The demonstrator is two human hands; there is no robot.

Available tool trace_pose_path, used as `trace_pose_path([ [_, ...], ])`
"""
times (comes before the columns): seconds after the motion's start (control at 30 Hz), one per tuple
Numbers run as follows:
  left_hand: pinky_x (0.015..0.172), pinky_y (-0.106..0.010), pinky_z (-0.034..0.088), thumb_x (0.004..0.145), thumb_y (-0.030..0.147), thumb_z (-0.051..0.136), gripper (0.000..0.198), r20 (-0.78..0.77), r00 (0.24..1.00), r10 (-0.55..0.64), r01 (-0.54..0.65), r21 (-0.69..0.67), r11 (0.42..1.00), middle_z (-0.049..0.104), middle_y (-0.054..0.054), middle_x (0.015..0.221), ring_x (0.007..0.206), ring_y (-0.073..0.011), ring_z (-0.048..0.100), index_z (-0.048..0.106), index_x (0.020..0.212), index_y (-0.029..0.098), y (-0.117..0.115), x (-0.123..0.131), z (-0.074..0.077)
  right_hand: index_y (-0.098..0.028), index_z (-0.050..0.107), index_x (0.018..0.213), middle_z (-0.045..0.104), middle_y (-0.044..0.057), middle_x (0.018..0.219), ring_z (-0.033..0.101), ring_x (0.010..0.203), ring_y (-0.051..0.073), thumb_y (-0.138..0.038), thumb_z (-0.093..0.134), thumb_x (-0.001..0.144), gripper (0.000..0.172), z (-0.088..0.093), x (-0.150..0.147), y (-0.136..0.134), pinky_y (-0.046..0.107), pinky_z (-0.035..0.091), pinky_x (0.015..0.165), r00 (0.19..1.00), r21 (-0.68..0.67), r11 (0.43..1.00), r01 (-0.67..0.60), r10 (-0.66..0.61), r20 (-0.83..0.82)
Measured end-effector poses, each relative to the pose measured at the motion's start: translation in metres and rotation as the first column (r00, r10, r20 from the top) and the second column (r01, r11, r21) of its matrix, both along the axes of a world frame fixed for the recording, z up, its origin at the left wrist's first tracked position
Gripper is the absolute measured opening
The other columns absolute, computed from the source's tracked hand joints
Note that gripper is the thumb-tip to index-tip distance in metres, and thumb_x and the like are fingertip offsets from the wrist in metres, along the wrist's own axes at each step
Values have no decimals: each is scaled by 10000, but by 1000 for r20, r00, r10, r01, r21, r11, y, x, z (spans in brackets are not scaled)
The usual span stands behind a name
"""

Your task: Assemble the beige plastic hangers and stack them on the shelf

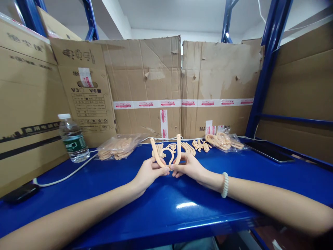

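Observation:
Both my hands meet over the middle of the blue shelf (161,208). My left hand (148,172) and my right hand (188,167) pinch the bottom of a peach-coloured plastic piece (167,152), which has two upright prongs and curled hooks between them. The fingers of both hands are closed on it. A white bead bracelet (225,185) sits on my right wrist. Just behind the hands lie several loose peach plastic parts (199,145).
A clear bag of peach parts (118,146) lies at the back left, another bag (225,140) at the back right. A water bottle (73,139) stands left, with a white cable (66,176) and a black device (22,192). A dark tablet (269,150) lies right. Cardboard boxes (145,86) wall the back.

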State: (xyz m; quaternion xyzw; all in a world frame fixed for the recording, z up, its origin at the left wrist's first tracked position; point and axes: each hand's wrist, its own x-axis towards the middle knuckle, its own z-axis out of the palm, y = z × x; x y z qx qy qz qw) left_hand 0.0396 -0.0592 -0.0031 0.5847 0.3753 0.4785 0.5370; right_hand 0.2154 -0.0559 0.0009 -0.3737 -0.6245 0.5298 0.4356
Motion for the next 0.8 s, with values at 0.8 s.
trace_pose_path([
  [0.8,623,-207,484,650,163,777,143,-381,914,-143,185,75,980,681,-35,671,618,-116,617,681,740,106,64,-63,26,-142,724,752,709,27,716,632,641,149,-205,708,674,101,57,99,50,212,441,583,426,291,839,-460,-79,901],
])
